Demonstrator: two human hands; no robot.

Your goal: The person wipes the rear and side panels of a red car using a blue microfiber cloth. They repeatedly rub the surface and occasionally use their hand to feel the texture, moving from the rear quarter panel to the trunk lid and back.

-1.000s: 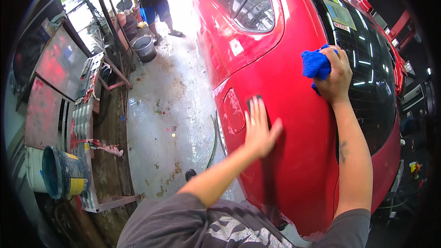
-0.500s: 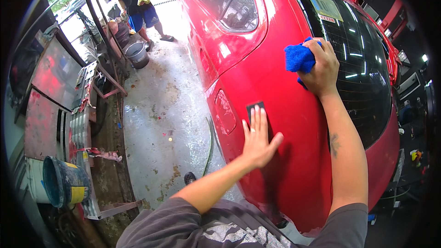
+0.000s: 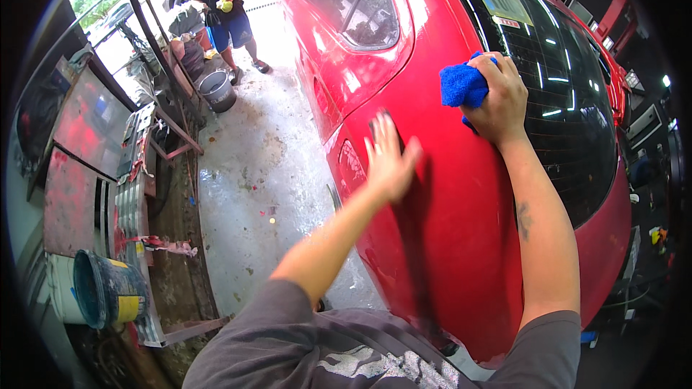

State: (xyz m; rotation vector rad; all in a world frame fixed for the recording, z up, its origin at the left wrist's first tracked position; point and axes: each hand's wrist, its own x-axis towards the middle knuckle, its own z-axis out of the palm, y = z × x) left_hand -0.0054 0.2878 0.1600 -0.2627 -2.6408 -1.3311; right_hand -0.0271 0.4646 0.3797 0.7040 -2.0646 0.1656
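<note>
Clutched a bunched blue cloth [image 3: 461, 86] in the closed right hand [image 3: 502, 101] at two o'clock from centre, over the red car [image 3: 468, 245]; spread the left hand [image 3: 389, 167] open, fingers over a blurred dark pad [image 3: 372, 127] at one; had a grey bucket [image 3: 224, 101] well apart, at ten.

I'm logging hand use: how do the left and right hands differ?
The left hand is stretched out over a small dark pad; the right hand curls around a blue cloth. The left is nearer the fuel flap, the right nearer the rear window. Both are bare.
</note>
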